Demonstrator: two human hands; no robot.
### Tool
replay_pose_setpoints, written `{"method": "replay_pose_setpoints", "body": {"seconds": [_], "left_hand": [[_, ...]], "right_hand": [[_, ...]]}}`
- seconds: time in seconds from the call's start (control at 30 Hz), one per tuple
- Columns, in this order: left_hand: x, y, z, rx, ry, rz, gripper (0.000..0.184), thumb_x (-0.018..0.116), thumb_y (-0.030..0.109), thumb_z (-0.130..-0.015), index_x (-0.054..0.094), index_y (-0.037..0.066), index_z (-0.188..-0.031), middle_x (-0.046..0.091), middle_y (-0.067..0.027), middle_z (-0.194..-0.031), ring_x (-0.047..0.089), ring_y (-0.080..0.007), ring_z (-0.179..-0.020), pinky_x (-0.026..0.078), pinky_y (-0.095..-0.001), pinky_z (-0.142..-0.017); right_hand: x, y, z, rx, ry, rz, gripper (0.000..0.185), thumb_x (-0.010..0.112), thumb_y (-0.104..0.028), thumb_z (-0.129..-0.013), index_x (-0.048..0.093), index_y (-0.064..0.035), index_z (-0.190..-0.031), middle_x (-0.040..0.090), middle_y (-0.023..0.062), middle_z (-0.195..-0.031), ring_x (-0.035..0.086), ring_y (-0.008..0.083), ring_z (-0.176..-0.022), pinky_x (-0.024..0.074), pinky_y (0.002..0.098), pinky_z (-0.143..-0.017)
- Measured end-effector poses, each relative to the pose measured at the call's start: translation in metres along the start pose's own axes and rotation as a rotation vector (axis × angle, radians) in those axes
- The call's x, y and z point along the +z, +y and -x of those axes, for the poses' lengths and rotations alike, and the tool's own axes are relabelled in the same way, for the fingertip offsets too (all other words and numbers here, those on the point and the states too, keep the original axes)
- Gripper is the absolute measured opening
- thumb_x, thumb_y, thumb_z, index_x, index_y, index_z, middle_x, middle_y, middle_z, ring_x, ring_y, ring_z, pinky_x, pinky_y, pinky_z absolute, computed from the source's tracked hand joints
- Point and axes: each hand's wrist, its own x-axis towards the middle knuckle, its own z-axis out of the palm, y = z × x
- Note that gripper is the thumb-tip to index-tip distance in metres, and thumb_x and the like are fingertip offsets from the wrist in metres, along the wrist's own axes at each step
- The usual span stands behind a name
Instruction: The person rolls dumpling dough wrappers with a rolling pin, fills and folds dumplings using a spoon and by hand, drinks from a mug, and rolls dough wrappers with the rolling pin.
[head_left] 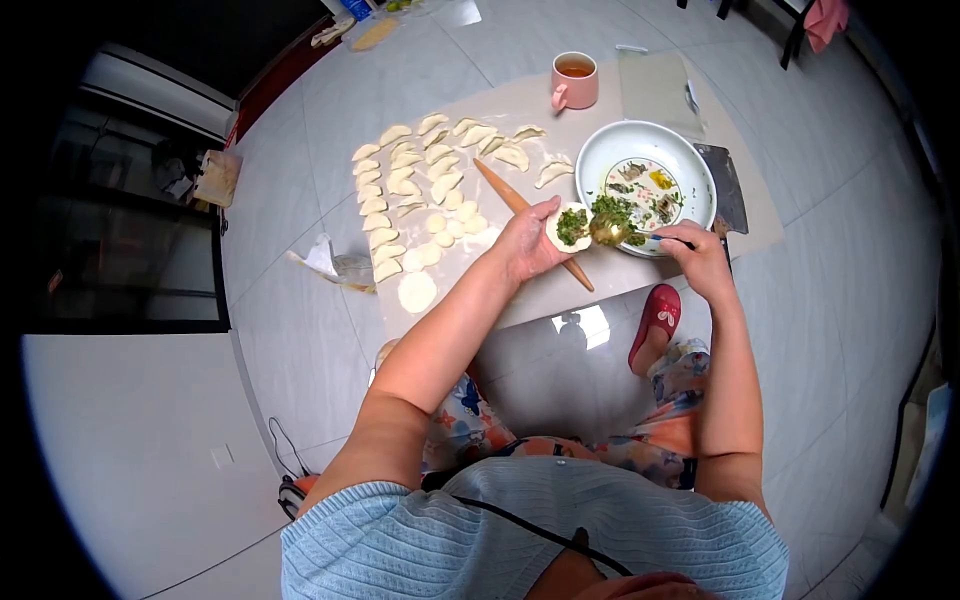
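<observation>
My left hand (527,243) holds a round dumpling wrapper (553,236) with green chopped filling on it. Fingers of my right hand (698,258) are closed round the dark handle of a spoon (614,234), whose bowl is beside the wrapper, at the near left rim of a white bowl (597,152). More green filling lies in that bowl. Under my left hand a wooden rolling pin (500,187) lies slantwise. Several folded dumplings (402,187) sit in rows at the left. Small dough pieces (444,238) and a flat rolled wrapper (417,291) lie nearer me.
A pink mug (562,88) of amber liquid stands at the back of the pale board (530,305). Right of it is a flat greenish translucent item (652,92). A dark flat blade (728,185) lies partly behind the bowl. A plastic bag (347,268) rests by the left edge.
</observation>
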Motion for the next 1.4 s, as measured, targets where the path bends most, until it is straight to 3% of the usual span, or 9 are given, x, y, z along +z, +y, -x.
{"method": "replay_pose_setpoints", "body": {"seconds": [0.2,0.37,0.67,0.8,0.87,0.93,1.0,1.1,1.4], "left_hand": [[0.001,0.000,0.006,0.054,0.047,0.032,0.045,0.035,0.031,-0.105,0.044,-0.004,-0.131,0.054,-0.0211,-0.132,0.055,-0.0317,-0.122,0.044,-0.0470,-0.106],[-0.003,-0.003,0.004,0.080,-0.020,0.006,0.046,0.032,0.032,-0.106,0.045,-0.004,-0.130,0.054,-0.0214,-0.131,0.055,-0.0321,-0.121,0.044,-0.0478,-0.106],[0.014,-0.011,0.018,0.151,-0.173,0.118,0.044,0.030,0.027,-0.105,0.041,-0.002,-0.135,0.044,-0.0250,-0.141,0.047,-0.0371,-0.131,0.039,-0.0484,-0.110],[0.037,-0.017,0.038,0.191,-0.211,0.147,0.044,0.030,0.026,-0.105,0.038,-0.002,-0.138,0.042,-0.0249,-0.143,0.045,-0.0381,-0.132,0.038,-0.0483,-0.112],[0.042,-0.025,0.043,0.202,-0.208,0.159,0.045,0.030,0.026,-0.105,0.036,-0.002,-0.139,0.042,-0.0239,-0.143,0.044,-0.0366,-0.133,0.036,-0.0477,-0.113],[0.042,-0.040,0.044,0.235,-0.289,0.243,0.045,0.030,0.026,-0.105,0.036,-0.001,-0.140,0.043,-0.0215,-0.143,0.043,-0.0325,-0.133,0.031,-0.0451,-0.116],[0.047,-0.057,0.047,0.242,-0.351,0.226,0.045,0.034,0.025,-0.105,0.034,-0.001,-0.142,0.042,-0.0175,-0.145,0.038,-0.0271,-0.136,0.025,-0.0398,-0.118],[0.049,-0.064,0.052,0.596,-0.170,-0.298,0.054,0.045,0.022,-0.102,0.027,0.001,-0.149,0.034,-0.0127,-0.150,0.027,-0.0218,-0.142,0.018,-0.0337,-0.119],[0.026,-0.036,0.073,0.795,-0.213,-0.640,0.064,0.058,0.003,-0.088,0.030,-0.001,-0.146,0.036,-0.0147,-0.150,0.033,-0.0242,-0.141,0.024,-0.0361,-0.117]], "right_hand": [[0.001,0.020,-0.007,0.092,0.201,-0.006,0.022,0.065,-0.016,-0.087,0.073,-0.0037,-0.104,0.072,0.0132,-0.099,0.067,0.0238,-0.090,0.0494,0.0318,-0.086],[0.012,0.015,-0.002,0.086,0.368,0.631,0.018,0.064,-0.021,-0.085,0.071,-0.0098,-0.098,0.070,0.0140,-0.094,0.067,0.0355,-0.086,0.0525,0.0438,-0.076],[0.023,-0.007,0.013,0.189,0.192,0.842,0.016,0.065,-0.019,-0.083,0.060,-0.0044,-0.080,0.068,0.0162,-0.087,0.067,0.0347,-0.082,0.0521,0.0483,-0.074],[0.034,-0.016,0.013,0.074,0.289,0.918,0.020,0.062,-0.023,-0.089,0.067,-0.0039,-0.089,0.069,0.0154,-0.090,0.068,0.0311,-0.092,0.0521,0.0429,-0.082],[0.057,-0.012,0.008,0.026,0.294,-0.146,0.041,0.050,-0.035,-0.100,0.065,-0.0003,-0.115,0.066,0.0171,-0.112,0.062,0.0276,-0.111,0.0470,0.0393,-0.097],[0.087,-0.027,0.005,0.150,0.014,-1.153,0.062,0.031,-0.046,-0.105,0.044,0.0033,-0.140,0.053,0.0188,-0.135,0.050,0.0273,-0.126,0.0377,0.0398,-0.109],[0.102,-0.055,0.003,0.212,-0.039,-1.550,0.069,0.022,-0.050,-0.105,0.032,0.0066,-0.143,0.045,0.0183,-0.141,0.043,0.0292,-0.132,0.0301,0.0423,-0.114],[0.106,-0.062,-0.006,0.285,-0.001,-1.677,0.069,0.022,-0.052,-0.104,0.037,0.0048,-0.140,0.049,0.0181,-0.135,0.044,0.0289,-0.130,0.0303,0.0422,-0.114],[0.106,-0.076,-0.021,0.354,-0.067,-1.790,0.068,0.025,-0.050,-0.104,0.037,0.0085,-0.137,0.048,0.0236,-0.135,0.044,0.0350,-0.130,0.0313,0.0481,-0.113]]}}
